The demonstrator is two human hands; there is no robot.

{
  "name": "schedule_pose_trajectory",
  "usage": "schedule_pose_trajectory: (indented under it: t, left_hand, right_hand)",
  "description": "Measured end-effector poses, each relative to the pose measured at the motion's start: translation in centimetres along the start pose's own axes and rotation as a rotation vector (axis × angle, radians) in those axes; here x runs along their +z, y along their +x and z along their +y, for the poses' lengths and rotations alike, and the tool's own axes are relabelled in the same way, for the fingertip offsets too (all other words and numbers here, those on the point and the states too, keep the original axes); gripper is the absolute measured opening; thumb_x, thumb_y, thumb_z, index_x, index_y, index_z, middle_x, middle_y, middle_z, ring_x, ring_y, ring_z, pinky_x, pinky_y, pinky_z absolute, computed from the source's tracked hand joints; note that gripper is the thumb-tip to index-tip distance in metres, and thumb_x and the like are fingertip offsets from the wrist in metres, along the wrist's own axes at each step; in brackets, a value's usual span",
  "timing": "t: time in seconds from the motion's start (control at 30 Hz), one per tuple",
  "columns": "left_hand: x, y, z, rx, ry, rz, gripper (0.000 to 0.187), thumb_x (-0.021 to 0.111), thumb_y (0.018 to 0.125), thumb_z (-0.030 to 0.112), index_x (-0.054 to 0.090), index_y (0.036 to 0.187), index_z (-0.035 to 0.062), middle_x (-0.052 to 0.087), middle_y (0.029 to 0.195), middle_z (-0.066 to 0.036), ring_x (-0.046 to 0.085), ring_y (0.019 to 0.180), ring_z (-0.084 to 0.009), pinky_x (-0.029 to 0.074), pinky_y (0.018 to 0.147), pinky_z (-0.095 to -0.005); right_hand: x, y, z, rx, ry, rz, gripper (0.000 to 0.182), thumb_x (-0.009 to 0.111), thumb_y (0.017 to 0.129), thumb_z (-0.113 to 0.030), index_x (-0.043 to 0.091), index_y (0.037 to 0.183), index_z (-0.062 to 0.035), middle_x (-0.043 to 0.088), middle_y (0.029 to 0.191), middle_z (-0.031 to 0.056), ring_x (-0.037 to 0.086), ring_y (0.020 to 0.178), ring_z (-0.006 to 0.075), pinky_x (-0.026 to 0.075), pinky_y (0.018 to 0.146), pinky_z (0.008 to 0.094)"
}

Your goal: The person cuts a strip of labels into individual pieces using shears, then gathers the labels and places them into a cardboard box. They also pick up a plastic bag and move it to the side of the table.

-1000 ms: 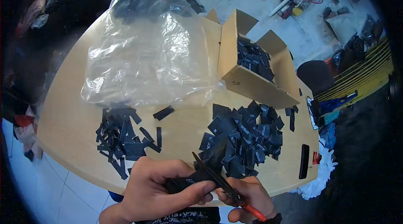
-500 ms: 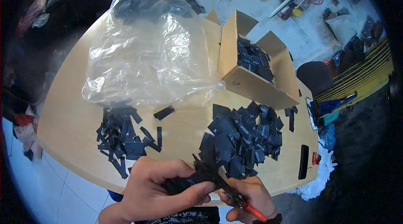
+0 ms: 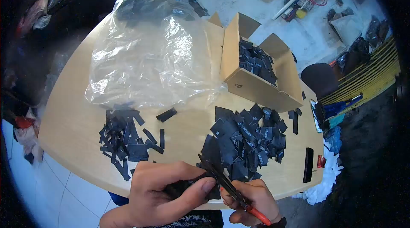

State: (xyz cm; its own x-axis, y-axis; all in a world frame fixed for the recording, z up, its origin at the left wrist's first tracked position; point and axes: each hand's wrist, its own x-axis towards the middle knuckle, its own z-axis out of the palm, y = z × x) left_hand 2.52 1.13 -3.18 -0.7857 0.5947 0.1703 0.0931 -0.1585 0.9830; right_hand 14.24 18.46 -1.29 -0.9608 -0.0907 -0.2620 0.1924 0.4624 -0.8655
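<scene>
My left hand [image 3: 164,191] pinches a black fabric piece [image 3: 185,187] between thumb and forefinger at the table's front edge. My right hand [image 3: 252,202] is wrapped round red-handled scissors [image 3: 230,190], whose dark blades point up and left beside the left fingertips, against the piece. Just beyond the blades spreads a pile of black labels [image 3: 250,136] with pale lettering. Narrow black strips [image 3: 126,136] lie in a heap beyond the left hand. One separate black strip [image 3: 166,115] lies between the two heaps.
A clear plastic bag [image 3: 149,57] lies across the back left of the table [image 3: 68,129]. An open cardboard box [image 3: 260,89] holding more black pieces stands at the back right. At the right edge are a black bar [image 3: 308,165] and a small red packet [image 3: 321,161].
My left thumb and forefinger have shifted slightly at the blades, and the lettering on the held piece is now hidden. The view has moved slightly.
</scene>
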Motion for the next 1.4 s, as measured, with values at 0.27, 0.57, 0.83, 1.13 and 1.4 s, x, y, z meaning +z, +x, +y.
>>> schedule_pose_trajectory:
  t: [0.27, 0.57, 0.83, 1.13, 1.4]
  left_hand:
    - [0.3, 0.1, 0.1, 0.02, 0.001, 0.01, 0.016, 0.063, 0.073, 0.011, 0.059, 0.066, -0.0034, 0.06, 0.055, -0.009, 0.057, 0.047, -0.0105, 0.042, 0.044, -0.0203]
    - [1.4, 1.4, -0.6, 0.01, -0.002, -0.112, 0.013, 0.061, 0.079, 0.007, 0.059, 0.072, -0.0037, 0.06, 0.055, -0.008, 0.057, 0.048, -0.0083, 0.042, 0.044, -0.0197]
    - [4.5, 2.3, -1.3, -0.11, -0.01, -0.217, 0.011, 0.061, 0.081, 0.008, 0.062, 0.079, -0.0026, 0.062, 0.06, -0.006, 0.058, 0.053, -0.0077, 0.043, 0.047, -0.02]
    - [7.4, 3.5, -1.2, -0.171, 0.001, -0.248, 0.015, 0.061, 0.082, 0.011, 0.062, 0.08, -0.0036, 0.061, 0.061, -0.005, 0.056, 0.051, -0.0074, 0.042, 0.045, -0.0202]
    - [7.4, 3.7, -1.6, -0.409, -0.216, -0.373, 0.022, 0.046, 0.091, 0.012, 0.058, 0.092, -0.0063, 0.062, 0.071, -0.01, 0.059, 0.061, -0.011, 0.048, 0.057, -0.0221]
  right_hand:
    - [1.2, 0.2, -1.5, 0.231, 0.317, 0.172, 0.033, 0.06, 0.081, -0.032, 0.057, 0.091, -0.0002, 0.054, 0.063, 0.0053, 0.049, 0.045, 0.0136, 0.036, 0.042, 0.0242]
    - [0.7, -1.6, 0.7, 0.16, 0.258, 0.256, 0.045, 0.056, 0.078, -0.044, 0.055, 0.086, -0.0003, 0.05, 0.06, 0.0027, 0.047, 0.049, 0.0103, 0.036, 0.045, 0.0233]
    - [-0.3, -3.6, 2.5, 0.179, 0.061, 0.354, 0.052, 0.056, 0.079, -0.052, 0.049, 0.066, -0.0028, 0.049, 0.055, 0.0023, 0.051, 0.05, 0.0114, 0.04, 0.049, 0.0255]
    - [-1.5, -5.1, 4.7, 0.276, 0.159, 0.391, 0.062, 0.054, 0.072, -0.066, 0.046, 0.063, -0.0056, 0.047, 0.055, 0.0012, 0.046, 0.049, 0.0099, 0.036, 0.047, 0.0247]
    - [-2.9, -4.5, 4.8, 0.072, 0.578, 0.563, 0.064, 0.064, 0.064, -0.065, 0.049, 0.083, -0.0058, 0.056, 0.071, 0.0051, 0.043, 0.054, 0.0046, 0.034, 0.048, 0.0183]
